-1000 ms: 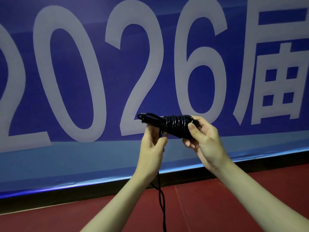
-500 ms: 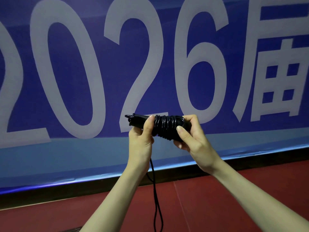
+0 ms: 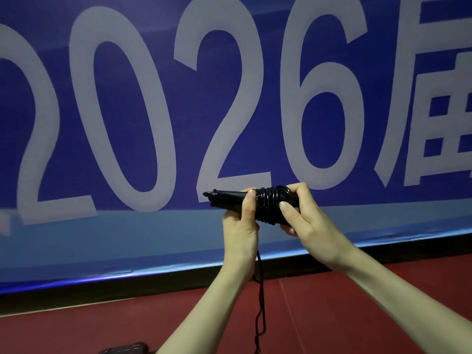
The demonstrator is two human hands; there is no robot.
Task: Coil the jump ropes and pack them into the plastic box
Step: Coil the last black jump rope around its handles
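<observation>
A black jump rope (image 3: 268, 204) is held up in front of me, its cord wound in several tight turns round the black handles (image 3: 224, 198), which stick out to the left. My left hand (image 3: 241, 226) grips the handles from below, thumb pressed beside the coil. My right hand (image 3: 304, 215) holds the coil's right end, thumb laid across the turns. A loose tail of cord (image 3: 260, 310) hangs down behind my left wrist toward the floor. The plastic box is out of view.
A big blue banner (image 3: 127, 111) with white numerals fills the wall ahead, with a black skirting strip below. The floor (image 3: 332, 315) is dark red. A dark object (image 3: 125, 348) peeks in at the bottom edge, left of my left forearm.
Both hands and the bundle have shifted a little to the left and my left thumb has moved up against the coil. The hanging tail looks shorter.
</observation>
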